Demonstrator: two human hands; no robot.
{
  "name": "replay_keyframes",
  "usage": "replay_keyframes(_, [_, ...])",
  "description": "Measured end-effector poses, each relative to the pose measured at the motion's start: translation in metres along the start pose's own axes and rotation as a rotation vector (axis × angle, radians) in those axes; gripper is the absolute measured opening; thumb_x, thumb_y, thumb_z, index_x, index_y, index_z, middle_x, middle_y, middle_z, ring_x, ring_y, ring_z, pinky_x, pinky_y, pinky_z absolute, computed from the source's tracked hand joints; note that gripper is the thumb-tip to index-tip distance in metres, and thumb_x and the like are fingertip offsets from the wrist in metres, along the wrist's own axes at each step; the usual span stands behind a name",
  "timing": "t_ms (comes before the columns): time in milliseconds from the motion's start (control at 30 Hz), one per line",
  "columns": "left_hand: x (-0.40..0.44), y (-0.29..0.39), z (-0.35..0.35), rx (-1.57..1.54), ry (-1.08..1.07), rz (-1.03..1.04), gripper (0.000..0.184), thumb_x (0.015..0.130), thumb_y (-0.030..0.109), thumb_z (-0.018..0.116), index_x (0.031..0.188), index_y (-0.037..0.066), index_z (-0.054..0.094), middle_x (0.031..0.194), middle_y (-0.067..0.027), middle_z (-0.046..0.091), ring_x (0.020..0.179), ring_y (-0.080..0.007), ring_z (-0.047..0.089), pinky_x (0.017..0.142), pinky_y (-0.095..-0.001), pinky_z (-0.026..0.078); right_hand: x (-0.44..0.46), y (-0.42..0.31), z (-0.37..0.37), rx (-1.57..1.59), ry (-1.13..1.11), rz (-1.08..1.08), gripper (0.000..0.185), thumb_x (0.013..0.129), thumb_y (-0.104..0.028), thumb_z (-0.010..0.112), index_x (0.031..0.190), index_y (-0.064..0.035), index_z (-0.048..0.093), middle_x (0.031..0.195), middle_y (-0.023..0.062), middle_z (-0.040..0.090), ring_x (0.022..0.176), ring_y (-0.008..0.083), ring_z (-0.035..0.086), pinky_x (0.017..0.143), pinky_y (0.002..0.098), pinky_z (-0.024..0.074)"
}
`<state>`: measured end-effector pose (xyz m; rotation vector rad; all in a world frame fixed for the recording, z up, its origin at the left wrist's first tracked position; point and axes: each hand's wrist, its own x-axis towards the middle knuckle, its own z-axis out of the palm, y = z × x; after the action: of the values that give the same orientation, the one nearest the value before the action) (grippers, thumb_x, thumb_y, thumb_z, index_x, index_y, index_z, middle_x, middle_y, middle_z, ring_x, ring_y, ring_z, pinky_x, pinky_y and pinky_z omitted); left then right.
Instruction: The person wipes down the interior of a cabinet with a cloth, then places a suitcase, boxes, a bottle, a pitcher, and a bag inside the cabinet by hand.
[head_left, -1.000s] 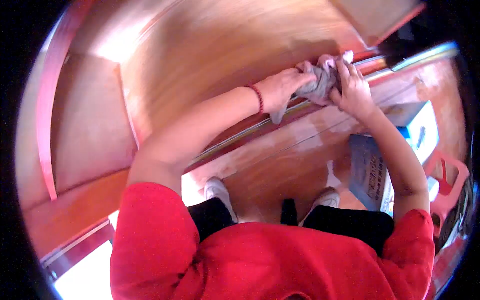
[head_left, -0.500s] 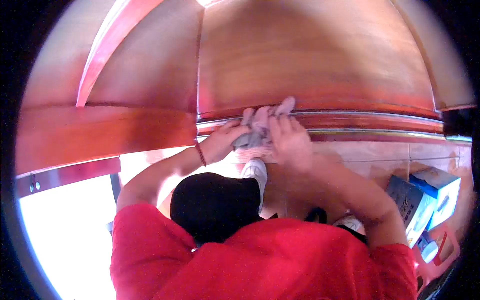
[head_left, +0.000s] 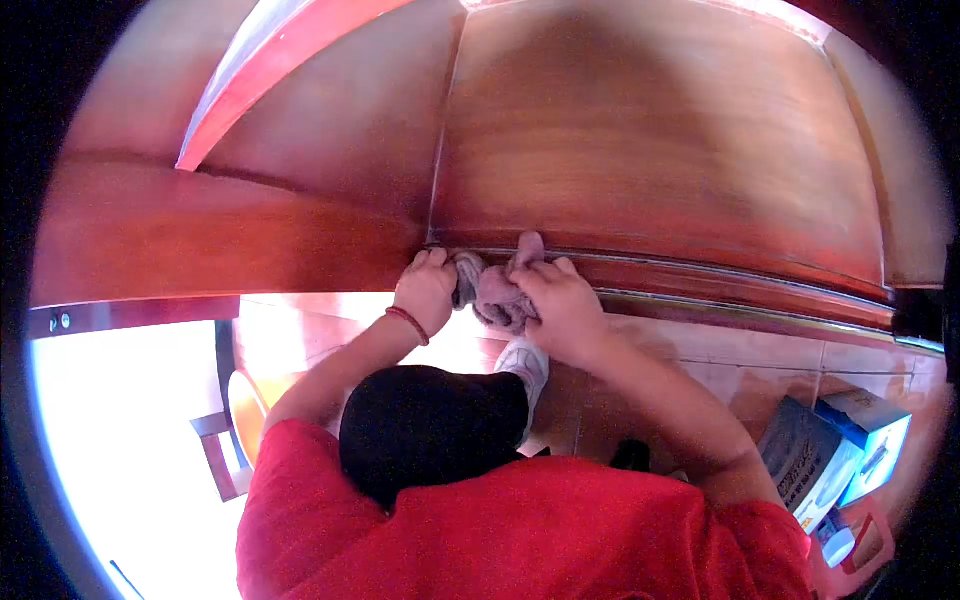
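Note:
A crumpled greyish-pink cloth (head_left: 503, 296) is bunched against the front edge of a wooden shelf (head_left: 700, 283). My right hand (head_left: 562, 308) is closed on the cloth's right part, fingers pressed into its folds. At the inner corner of the shelf, my left hand (head_left: 426, 288) curls its fingers over the edge, gripping the darker left end of the cloth. A red band circles my left wrist. The lower part of the cloth hangs in front of the edge.
A brown wooden panel (head_left: 660, 130) rises behind the shelf edge. A curved red-painted strip (head_left: 270, 65) is at upper left. Boxes (head_left: 812, 455) and a red plastic stool (head_left: 868, 548) stand on the tiled floor at right. A white shoe (head_left: 523, 368) shows below the cloth.
My left hand has moved up to the shelf corner, drawing part of the cloth left. My right hand has shifted slightly left. The whole view has shifted a little.

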<state>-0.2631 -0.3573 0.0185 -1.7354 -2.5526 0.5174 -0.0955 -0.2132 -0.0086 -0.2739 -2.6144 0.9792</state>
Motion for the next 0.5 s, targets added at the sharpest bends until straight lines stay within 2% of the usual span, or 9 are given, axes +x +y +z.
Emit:
replay_keyframes(67, [0.002,-0.015,-0.014,-0.276,-0.325,0.073,0.025,0.066,0.017,0.062,0.087,0.003,0.06,0.098,-0.0127,0.052,0.095,-0.0309,0.048,0.083,-0.0396,0.04,0.005,0.002,-0.012,0.324,-0.102,0.107,0.042,0.062,-0.012,0.064,0.102,-0.0056,0.054,0.097,0.0159,0.057,0.09,0.032,0.052,0.082,0.0399,0.0415])
replay_keyframes(100, [-0.004,-0.013,-0.022,-0.243,-0.199,0.128,0.023,0.069,0.017,0.059,0.088,0.004,0.06,0.096,-0.0097,0.052,0.093,-0.0282,0.047,0.079,-0.0393,0.041,0.004,-0.001,-0.01,0.432,-0.09,0.216,0.041,0.061,-0.014,0.065,0.099,-0.0046,0.055,0.09,0.0154,0.058,0.087,0.033,0.053,0.082,0.0401,0.0417])
replay_keyframes(133, [0.001,-0.011,-0.031,-0.244,-0.199,0.125,0.023,0.069,0.017,0.059,0.088,0.004,0.06,0.096,-0.0097,0.052,0.093,-0.0282,0.047,0.079,-0.0393,0.041,0.006,0.001,-0.007,0.433,-0.093,0.214,0.041,0.061,-0.014,0.065,0.099,-0.0046,0.055,0.09,0.0154,0.058,0.087,0.033,0.053,0.082,0.0401,0.0417])
replay_keyframes(200, [0.016,-0.011,-0.037,0.21,0.106,0.059,0.02,0.073,0.017,0.054,0.088,0.005,0.06,0.096,-0.0077,0.05,0.091,-0.0252,0.046,0.075,-0.0373,0.039,0.007,0.009,0.003,0.176,0.143,0.014,0.04,0.063,-0.018,0.064,0.098,-0.0031,0.054,0.094,0.0168,0.057,0.086,0.0356,0.052,0.078,0.0442,0.0436])
replay_keyframes(267, [0.03,-0.013,-0.024,0.308,0.079,0.023,0.019,0.075,0.015,0.05,0.087,0.006,0.062,0.097,-0.0062,0.05,0.091,-0.0228,0.044,0.075,-0.0357,0.035,0.015,0.01,0.008,0.098,0.149,-0.024,0.041,0.063,-0.017,0.063,0.099,-0.0025,0.053,0.096,0.0193,0.055,0.091,0.0367,0.05,0.077,0.0449,0.0443])
replay_keyframes(333, [0.044,-0.004,-0.017,0.332,-0.237,-0.057,0.022,0.074,0.016,0.051,0.087,0.006,0.065,0.101,-0.0079,0.05,0.096,-0.0229,0.042,0.08,-0.0351,0.031,0.023,0.009,0.009,0.138,0.148,0.175,0.049,0.062,-0.013,0.064,0.106,0.0,0.048,0.1,0.019,0.053,0.091,0.0367,0.049,0.081,0.0445,0.0421])
replay_keyframes(367, [0.045,-0.002,-0.017,0.299,-0.287,-0.081,0.023,0.074,0.014,0.05,0.088,0.007,0.067,0.102,-0.0084,0.05,0.097,-0.0228,0.041,0.081,-0.0361,0.029,0.023,0.007,0.007,0.132,0.143,0.17,0.049,0.062,-0.013,0.064,0.106,0.0,0.048,0.1,0.019,0.053,0.091,0.0367,0.049,0.081,0.0445,0.0421])
replay_keyframes(433, [0.042,-0.003,-0.021,0.262,-0.324,-0.086,0.022,0.073,0.014,0.051,0.088,0.007,0.066,0.102,-0.0089,0.051,0.098,-0.023,0.042,0.082,-0.0365,0.029,0.026,0.003,0.002,0.116,-0.009,0.214,0.056,0.061,-0.013,0.064,0.112,-0.0006,0.044,0.106,0.0217,0.049,0.096,0.0379,0.047,0.081,0.0448,0.0422])
replay_keyframes(500, [0.048,-0.008,-0.024,0.241,-0.362,-0.08,0.022,0.073,0.014,0.052,0.089,0.007,0.066,0.102,-0.0094,0.052,0.099,-0.0232,0.043,0.082,-0.0369,0.03,0.028,0.005,0.003,0.123,-0.005,0.217,0.057,0.061,-0.013,0.064,0.113,-0.0009,0.044,0.108,0.0214,0.048,0.098,0.0377,0.046,0.082,0.0446,0.0422])
